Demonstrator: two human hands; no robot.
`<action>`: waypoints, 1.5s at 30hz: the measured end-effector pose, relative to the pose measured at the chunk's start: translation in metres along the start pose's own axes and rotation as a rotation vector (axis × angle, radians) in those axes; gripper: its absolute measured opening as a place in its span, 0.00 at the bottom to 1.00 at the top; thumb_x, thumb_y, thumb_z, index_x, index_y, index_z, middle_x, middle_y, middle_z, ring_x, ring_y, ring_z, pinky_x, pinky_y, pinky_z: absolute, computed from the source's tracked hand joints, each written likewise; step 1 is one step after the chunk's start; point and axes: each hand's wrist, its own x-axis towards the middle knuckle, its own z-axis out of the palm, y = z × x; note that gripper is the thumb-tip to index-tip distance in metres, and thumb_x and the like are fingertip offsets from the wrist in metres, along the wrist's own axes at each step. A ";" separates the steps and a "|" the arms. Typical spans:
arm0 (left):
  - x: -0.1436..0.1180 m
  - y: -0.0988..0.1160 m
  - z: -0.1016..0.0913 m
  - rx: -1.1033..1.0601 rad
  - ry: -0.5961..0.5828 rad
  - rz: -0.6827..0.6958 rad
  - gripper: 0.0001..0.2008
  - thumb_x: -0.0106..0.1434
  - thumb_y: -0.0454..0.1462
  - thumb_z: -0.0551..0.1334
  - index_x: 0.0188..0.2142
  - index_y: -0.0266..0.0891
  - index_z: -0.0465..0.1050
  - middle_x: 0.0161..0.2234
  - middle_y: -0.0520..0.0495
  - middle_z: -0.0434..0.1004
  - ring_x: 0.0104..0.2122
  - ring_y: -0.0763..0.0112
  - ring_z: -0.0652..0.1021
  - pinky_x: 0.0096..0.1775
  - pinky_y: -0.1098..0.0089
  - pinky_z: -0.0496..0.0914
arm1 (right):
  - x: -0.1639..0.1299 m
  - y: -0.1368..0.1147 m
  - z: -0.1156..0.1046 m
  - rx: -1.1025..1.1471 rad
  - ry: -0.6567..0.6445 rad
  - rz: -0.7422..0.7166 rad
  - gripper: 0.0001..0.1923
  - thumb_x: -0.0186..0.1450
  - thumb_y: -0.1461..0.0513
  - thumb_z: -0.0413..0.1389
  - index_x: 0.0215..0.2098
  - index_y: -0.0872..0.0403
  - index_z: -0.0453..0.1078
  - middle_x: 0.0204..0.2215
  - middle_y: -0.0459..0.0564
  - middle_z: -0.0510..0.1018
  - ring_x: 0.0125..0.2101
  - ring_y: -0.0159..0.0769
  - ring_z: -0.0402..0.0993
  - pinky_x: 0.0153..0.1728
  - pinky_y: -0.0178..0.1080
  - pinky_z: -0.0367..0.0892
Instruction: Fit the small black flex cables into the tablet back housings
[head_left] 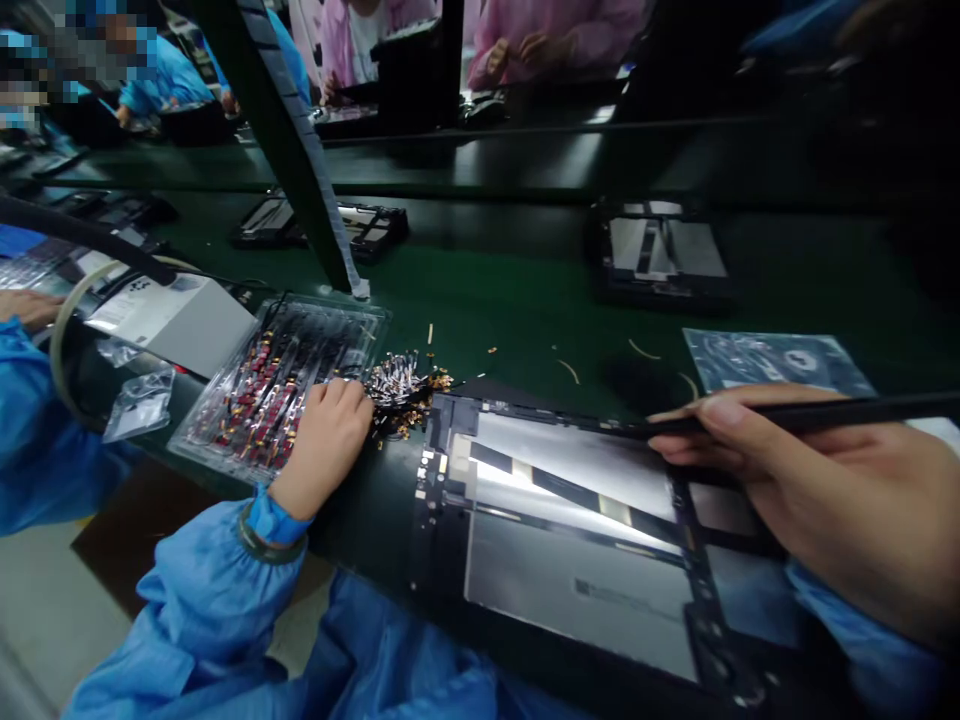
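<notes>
My left hand [330, 430] is closed with curled fingers, between a clear plastic tray [196, 440] and a loose pile of small black, white and gold parts [397, 385]. Its fingertips are hidden, so what they pinch does not show. Small dark red and black flex-like parts [262, 390] fill the tray. My right hand [817, 490] grips long black tweezers [825, 410], the tip over the upper right edge of an opened tablet [577, 590]. The tablet lies flat, with silver panels and a dark diagonal strip showing.
More opened devices [667, 250] lie farther back on the green bench [480, 270]. A clear bag [776, 360], a white box [180, 315] and a slanted post [300, 150] stand about. A co-worker's blue sleeve [37, 430] is at left; people sit opposite.
</notes>
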 end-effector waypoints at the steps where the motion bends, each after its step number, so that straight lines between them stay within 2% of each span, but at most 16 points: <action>1: 0.000 -0.001 -0.003 0.017 0.026 -0.009 0.07 0.62 0.31 0.57 0.29 0.36 0.72 0.30 0.41 0.71 0.33 0.55 0.70 0.33 0.59 0.62 | 0.000 -0.004 0.001 0.021 -0.007 0.038 0.19 0.43 0.49 0.70 0.26 0.51 0.75 0.24 0.49 0.79 0.23 0.37 0.78 0.26 0.32 0.77; 4: 0.001 -0.002 -0.009 0.047 0.162 -0.048 0.06 0.63 0.33 0.57 0.30 0.37 0.71 0.33 0.42 0.73 0.34 0.56 0.71 0.34 0.59 0.63 | 0.002 -0.010 0.006 0.073 -0.043 0.093 0.21 0.40 0.49 0.71 0.24 0.53 0.74 0.22 0.49 0.79 0.22 0.35 0.78 0.24 0.31 0.77; 6: 0.004 -0.002 -0.008 -0.002 0.248 -0.030 0.05 0.63 0.32 0.57 0.33 0.36 0.70 0.34 0.42 0.75 0.35 0.58 0.73 0.38 0.60 0.64 | 0.005 -0.008 0.008 0.074 -0.085 0.078 0.20 0.43 0.49 0.70 0.25 0.54 0.74 0.22 0.49 0.79 0.21 0.34 0.78 0.24 0.30 0.76; 11: 0.015 -0.002 0.004 -0.114 0.324 0.042 0.07 0.64 0.30 0.53 0.36 0.34 0.70 0.28 0.47 0.74 0.30 0.64 0.74 0.49 0.59 0.65 | 0.009 -0.001 0.009 0.003 -0.100 0.028 0.17 0.52 0.51 0.66 0.30 0.55 0.73 0.23 0.47 0.79 0.23 0.32 0.78 0.25 0.30 0.76; 14: 0.017 -0.003 -0.002 -0.031 0.284 0.018 0.10 0.66 0.32 0.51 0.38 0.35 0.71 0.28 0.45 0.74 0.31 0.62 0.74 0.50 0.57 0.65 | 0.008 -0.006 0.012 -0.016 -0.123 0.048 0.15 0.54 0.53 0.65 0.30 0.56 0.72 0.21 0.47 0.79 0.22 0.32 0.78 0.25 0.29 0.75; 17: 0.014 -0.003 -0.016 0.071 0.176 -0.021 0.13 0.67 0.32 0.49 0.44 0.35 0.70 0.33 0.42 0.73 0.36 0.58 0.73 0.51 0.54 0.63 | 0.008 -0.013 0.017 -0.060 -0.178 0.065 0.12 0.57 0.55 0.63 0.31 0.56 0.71 0.20 0.47 0.79 0.22 0.32 0.78 0.25 0.29 0.73; 21: 0.008 -0.006 -0.033 0.115 0.058 -0.160 0.17 0.67 0.32 0.43 0.47 0.37 0.67 0.34 0.41 0.69 0.39 0.54 0.70 0.45 0.54 0.63 | 0.010 -0.013 0.023 -0.125 -0.226 0.011 0.13 0.57 0.54 0.63 0.31 0.56 0.71 0.20 0.48 0.79 0.23 0.35 0.78 0.25 0.32 0.73; 25: 0.008 -0.010 -0.038 0.041 0.028 -0.264 0.17 0.67 0.35 0.41 0.44 0.37 0.66 0.32 0.42 0.63 0.38 0.53 0.68 0.38 0.57 0.60 | 0.011 -0.009 0.024 -0.187 -0.244 -0.019 0.15 0.57 0.52 0.63 0.31 0.55 0.72 0.19 0.47 0.78 0.24 0.35 0.78 0.26 0.34 0.72; 31: 0.012 -0.007 -0.031 -0.230 0.067 -0.199 0.12 0.66 0.35 0.47 0.33 0.41 0.68 0.27 0.47 0.57 0.33 0.58 0.65 0.34 0.61 0.53 | 0.008 -0.006 0.026 -0.241 -0.179 -0.129 0.13 0.58 0.53 0.62 0.28 0.55 0.72 0.23 0.47 0.78 0.24 0.34 0.77 0.25 0.33 0.72; 33: 0.014 -0.007 -0.028 -0.190 0.054 -0.143 0.14 0.67 0.33 0.46 0.30 0.41 0.67 0.26 0.47 0.58 0.32 0.59 0.66 0.34 0.61 0.52 | 0.009 -0.007 0.025 -0.156 -0.136 -0.097 0.14 0.57 0.52 0.62 0.28 0.55 0.71 0.21 0.46 0.77 0.21 0.33 0.76 0.23 0.33 0.72; 36: 0.017 -0.009 -0.028 0.008 0.024 -0.072 0.14 0.66 0.30 0.46 0.32 0.39 0.69 0.27 0.44 0.63 0.32 0.57 0.68 0.33 0.61 0.54 | 0.010 -0.008 0.022 -0.042 -0.065 -0.060 0.16 0.56 0.50 0.63 0.29 0.55 0.70 0.21 0.45 0.76 0.20 0.33 0.75 0.21 0.34 0.73; 39: 0.020 -0.007 -0.033 0.131 -0.001 -0.102 0.13 0.65 0.30 0.47 0.36 0.37 0.70 0.26 0.42 0.69 0.31 0.55 0.71 0.31 0.61 0.56 | 0.009 -0.007 0.020 -0.042 -0.043 -0.073 0.17 0.54 0.49 0.64 0.28 0.54 0.71 0.22 0.46 0.77 0.20 0.33 0.75 0.21 0.34 0.74; 42: 0.022 -0.005 -0.037 0.143 -0.084 -0.138 0.13 0.63 0.29 0.47 0.34 0.36 0.70 0.24 0.41 0.71 0.29 0.55 0.74 0.29 0.62 0.58 | 0.008 -0.003 0.020 -0.090 -0.052 -0.107 0.15 0.55 0.49 0.63 0.27 0.52 0.71 0.22 0.46 0.77 0.20 0.34 0.75 0.21 0.35 0.74; 45: 0.022 -0.010 -0.034 0.043 -0.162 -0.187 0.13 0.63 0.30 0.46 0.32 0.35 0.69 0.23 0.41 0.71 0.26 0.57 0.74 0.26 0.65 0.58 | 0.008 0.000 0.018 -0.118 -0.077 -0.154 0.12 0.58 0.50 0.61 0.27 0.49 0.72 0.22 0.46 0.77 0.21 0.36 0.75 0.22 0.39 0.74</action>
